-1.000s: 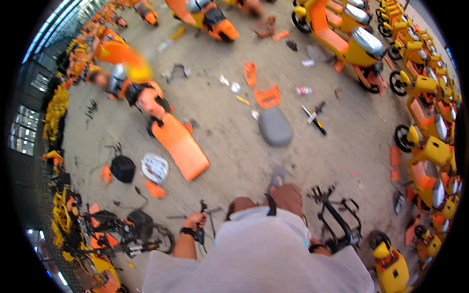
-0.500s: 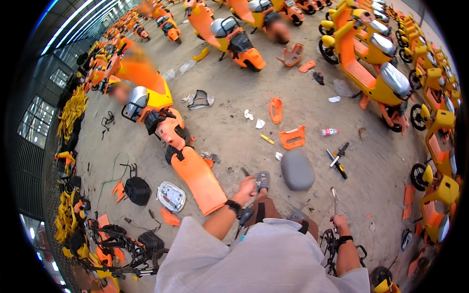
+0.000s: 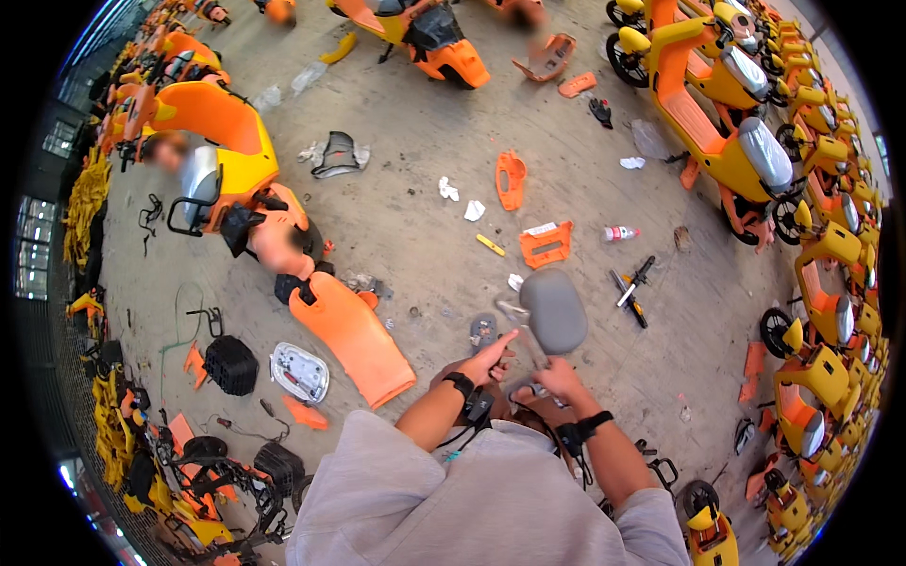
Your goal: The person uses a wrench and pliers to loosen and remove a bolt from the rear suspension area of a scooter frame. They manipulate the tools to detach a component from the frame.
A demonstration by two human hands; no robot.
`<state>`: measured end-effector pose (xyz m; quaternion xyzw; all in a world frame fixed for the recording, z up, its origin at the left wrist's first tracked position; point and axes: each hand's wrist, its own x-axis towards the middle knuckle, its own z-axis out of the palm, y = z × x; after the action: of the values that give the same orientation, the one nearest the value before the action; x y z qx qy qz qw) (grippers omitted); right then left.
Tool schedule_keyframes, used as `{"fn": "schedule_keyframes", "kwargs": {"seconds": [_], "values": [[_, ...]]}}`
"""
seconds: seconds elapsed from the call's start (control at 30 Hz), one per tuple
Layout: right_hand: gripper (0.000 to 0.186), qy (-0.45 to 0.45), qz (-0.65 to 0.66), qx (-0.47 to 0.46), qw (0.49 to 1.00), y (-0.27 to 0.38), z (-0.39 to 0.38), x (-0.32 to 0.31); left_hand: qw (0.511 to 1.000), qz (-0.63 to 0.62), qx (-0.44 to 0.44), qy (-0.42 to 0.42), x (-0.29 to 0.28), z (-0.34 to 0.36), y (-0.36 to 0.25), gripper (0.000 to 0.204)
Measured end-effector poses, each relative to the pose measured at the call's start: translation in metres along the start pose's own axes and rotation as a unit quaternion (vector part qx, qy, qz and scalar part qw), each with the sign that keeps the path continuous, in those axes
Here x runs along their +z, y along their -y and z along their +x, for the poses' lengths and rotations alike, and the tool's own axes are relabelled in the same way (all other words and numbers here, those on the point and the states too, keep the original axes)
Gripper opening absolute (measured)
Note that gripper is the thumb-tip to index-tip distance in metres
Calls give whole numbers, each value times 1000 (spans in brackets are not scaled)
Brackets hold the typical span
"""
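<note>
My right hand (image 3: 559, 377) is closed round the handle of a slim metal wrench (image 3: 534, 347), blurred by motion, which points up and away from me. Close by on its left, my left hand (image 3: 489, 364) has its fingers curled in; a small thing may be in them, but I cannot make it out. Just past the hands a grey scooter seat pad (image 3: 555, 309) lies on the concrete floor. Left of my hands, a long orange body panel (image 3: 357, 340) leans out from the rear of a yellow and orange scooter (image 3: 247, 174).
An orange frame piece (image 3: 545, 245), a bottle (image 3: 621, 233) and black-and-yellow tools (image 3: 634, 294) lie ahead. A white tray (image 3: 300, 372) and a black basket (image 3: 231, 365) sit to the left. Rows of scooters (image 3: 750, 156) line the right side.
My right hand has swung the wrench from the far right in towards my left hand. My view has shifted, so the scooters and floor parts sit further left and higher.
</note>
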<state>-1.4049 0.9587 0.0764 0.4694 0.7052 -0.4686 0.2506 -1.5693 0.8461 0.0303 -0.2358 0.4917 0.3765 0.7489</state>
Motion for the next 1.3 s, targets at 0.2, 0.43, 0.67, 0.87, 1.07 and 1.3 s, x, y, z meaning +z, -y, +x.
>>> {"fn": "schedule_keyframes", "kwargs": {"seconds": [0.2,0.43,0.67,0.87,1.07,1.3], "values": [[50,63,-81,-63,993,72,-8,12,995,-64,70,41,-33,41,0,29],[67,79,59,-2,995,51,-4,17,998,17,53,-15,-8,29,4,18],[73,37,202,11,979,1,-16,-1,982,184,-30,13,36,71,-15,21],[42,138,660,57,736,-93,-27,-10,977,189,-95,6,96,68,-43,21],[33,24,866,168,470,-248,49,45,1000,27,-12,-4,89,87,-45,26],[42,-120,826,335,437,-376,289,153,978,-62,70,-186,-26,111,-43,25]]}}
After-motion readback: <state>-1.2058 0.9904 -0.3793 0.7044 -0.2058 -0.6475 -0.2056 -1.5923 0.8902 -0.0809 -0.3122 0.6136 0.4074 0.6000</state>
